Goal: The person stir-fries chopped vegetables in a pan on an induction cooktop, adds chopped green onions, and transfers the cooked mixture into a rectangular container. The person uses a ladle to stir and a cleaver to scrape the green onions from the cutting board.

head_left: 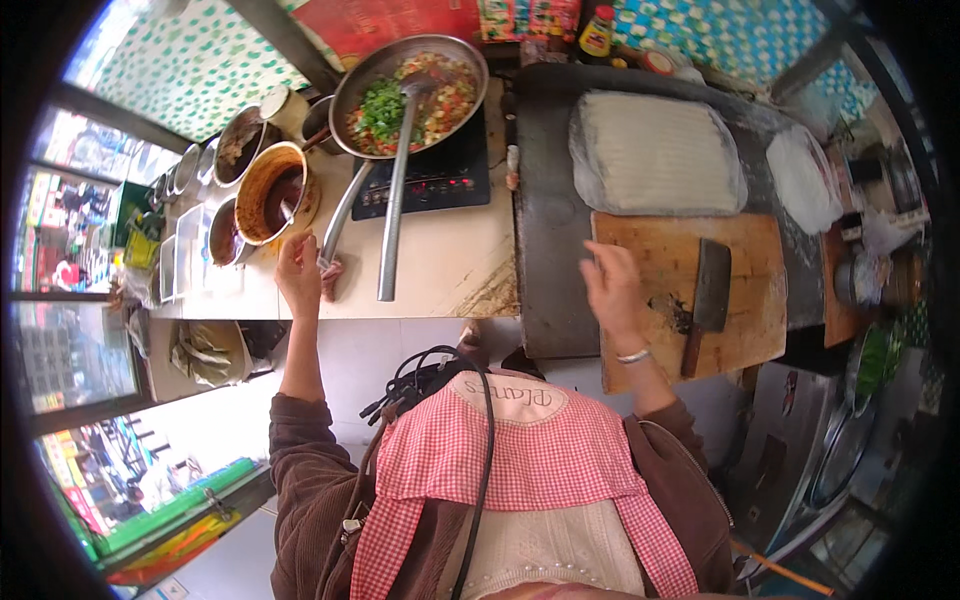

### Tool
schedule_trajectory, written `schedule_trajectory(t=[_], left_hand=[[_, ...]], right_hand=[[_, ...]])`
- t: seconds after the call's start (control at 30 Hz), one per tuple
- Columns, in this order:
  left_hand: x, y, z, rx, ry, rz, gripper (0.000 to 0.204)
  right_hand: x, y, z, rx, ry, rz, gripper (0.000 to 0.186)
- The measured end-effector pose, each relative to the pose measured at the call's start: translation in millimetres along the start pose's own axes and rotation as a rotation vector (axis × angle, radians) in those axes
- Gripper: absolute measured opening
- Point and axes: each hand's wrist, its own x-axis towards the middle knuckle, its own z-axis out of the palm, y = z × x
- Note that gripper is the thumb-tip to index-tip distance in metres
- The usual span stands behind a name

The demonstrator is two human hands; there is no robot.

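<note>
My left hand (297,277) hovers by the front of the counter with loosely curled fingers, and I see nothing held in it. Right beside it is the handle end of a frying pan (482,72), with a reddish cloth-like piece (331,281) on it. Chopped greens (381,115) and diced, mixed-colour food (447,90) fill the pan. A long-handled metal spatula (398,190) rests in it, its handle sticking out toward me. At the left edge of a wooden cutting board (745,250), my right hand (612,285) is raised, empty, fingers apart. A cleaver (711,290) lies on the board.
An induction cooktop (455,175) sits under the pan. Left of it stand an enamel pot (310,185) of dark sauce and several other pots. Plastic-covered pale dough (660,150) lies behind the board. Dark scraps (672,312) sit near the cleaver. A sauce bottle (597,33) stands at the back.
</note>
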Motion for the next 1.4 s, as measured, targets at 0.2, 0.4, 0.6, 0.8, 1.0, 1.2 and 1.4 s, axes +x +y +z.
schedule_trajectory(t=[0.2, 0.4, 0.6, 0.8, 1.0, 1.2, 1.4], left_hand=[[-26, -96, -27, 0.09, 0.031, -0.183, 0.025], [-1, -127, -3, 0.369, -0.391, 0.323, 0.048], [33, -208, -2, 0.471, -0.489, 0.642, 0.035], [66, -197, 1, 0.423, -0.749, 0.542, 0.038], [79, -148, -7, 0.178, -0.637, 0.536, 0.049], [74, -85, -19, -0.471, -1.007, -0.127, 0.058], [63, -54, -2, -0.765, -1.133, -0.513, 0.062]], right_hand=[[72, -114, 118, 0.262, -0.325, -0.169, 0.058], [134, -148, 235, 0.45, -0.421, 0.187, 0.097], [132, -150, 243, 0.497, -0.27, 0.453, 0.052], [131, -181, 171, 0.204, -0.271, 0.544, 0.039], [125, -202, 136, 0.208, -0.373, 0.419, 0.029], [110, -192, 140, 0.203, -0.566, 0.498, 0.03], [140, -139, 148, -0.329, -0.434, 0.17, 0.035]])
